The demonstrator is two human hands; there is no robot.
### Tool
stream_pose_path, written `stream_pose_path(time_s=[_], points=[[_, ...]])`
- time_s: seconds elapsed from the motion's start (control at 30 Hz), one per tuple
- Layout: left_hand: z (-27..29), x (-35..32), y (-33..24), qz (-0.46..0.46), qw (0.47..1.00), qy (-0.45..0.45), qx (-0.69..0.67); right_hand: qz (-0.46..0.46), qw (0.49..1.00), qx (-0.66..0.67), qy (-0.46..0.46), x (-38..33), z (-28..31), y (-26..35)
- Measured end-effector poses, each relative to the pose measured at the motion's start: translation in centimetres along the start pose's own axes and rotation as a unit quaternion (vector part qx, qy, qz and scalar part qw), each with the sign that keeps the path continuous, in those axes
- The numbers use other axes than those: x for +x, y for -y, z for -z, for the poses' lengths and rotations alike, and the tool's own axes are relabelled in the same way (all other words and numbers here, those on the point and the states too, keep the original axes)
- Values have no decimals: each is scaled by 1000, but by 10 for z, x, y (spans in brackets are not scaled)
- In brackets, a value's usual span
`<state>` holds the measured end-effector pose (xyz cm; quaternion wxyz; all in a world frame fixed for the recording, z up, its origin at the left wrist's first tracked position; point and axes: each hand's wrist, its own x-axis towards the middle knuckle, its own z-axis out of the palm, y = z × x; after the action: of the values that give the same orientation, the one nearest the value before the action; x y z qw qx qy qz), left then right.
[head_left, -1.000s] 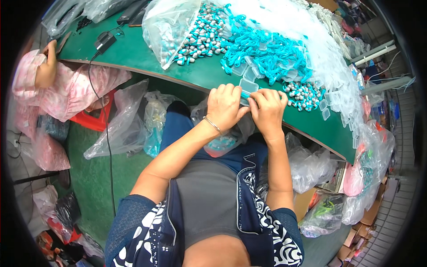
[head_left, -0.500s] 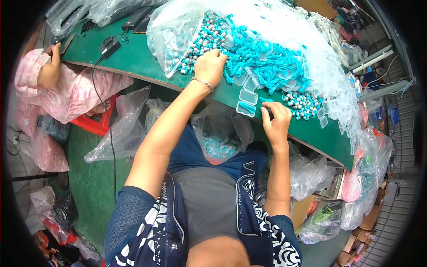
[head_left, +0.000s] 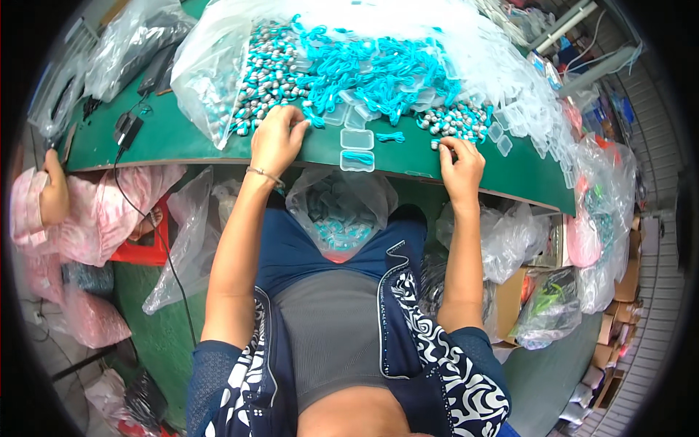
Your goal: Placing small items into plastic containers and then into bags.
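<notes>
My left hand (head_left: 279, 142) rests at the near edge of a heap of small grey-and-teal plugs (head_left: 273, 76), fingers curled; whatever is in its fingertips is hidden. My right hand (head_left: 461, 171) pinches at a grey plug (head_left: 435, 145) beside a smaller pile of the same plugs (head_left: 457, 120). Between the hands, a small clear plastic case stands open: its lid (head_left: 357, 138) lies flat behind a base (head_left: 357, 161) holding a folded teal cord. Another bundled teal cord (head_left: 390, 137) lies just right of the lid. Behind stretches a big tangle of teal cords (head_left: 382, 69).
A clear bag (head_left: 207, 80) stands left of the plug heap. Many clear cases (head_left: 517, 95) are piled at the right. An open bag (head_left: 338, 218) with filled cases hangs below the green table's edge (head_left: 240, 159). At far left sits another person (head_left: 51, 193); a black adapter (head_left: 127, 131) lies nearby.
The view has shifted, so the table sits further left. My right hand has left the teal cord bundle on the table and moved right to the small plug pile. My left hand stays by the heap.
</notes>
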<state>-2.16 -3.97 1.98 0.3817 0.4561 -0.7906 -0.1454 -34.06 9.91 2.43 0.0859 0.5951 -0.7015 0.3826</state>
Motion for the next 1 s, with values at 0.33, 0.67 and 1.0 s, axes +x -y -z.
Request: stream_pose_path(time_s=[0.33, 0.67, 1.0], points=[[1, -19, -3, -31, 999, -14, 2, 123, 972, -198, -22, 31, -42, 12], [1, -31, -19, -43, 986, -3, -160, 35, 988, 145, 45, 7, -17, 62], [-14, -40, -51, -141, 984, 78, -82, 107, 985, 121, 57, -25, -47, 94]])
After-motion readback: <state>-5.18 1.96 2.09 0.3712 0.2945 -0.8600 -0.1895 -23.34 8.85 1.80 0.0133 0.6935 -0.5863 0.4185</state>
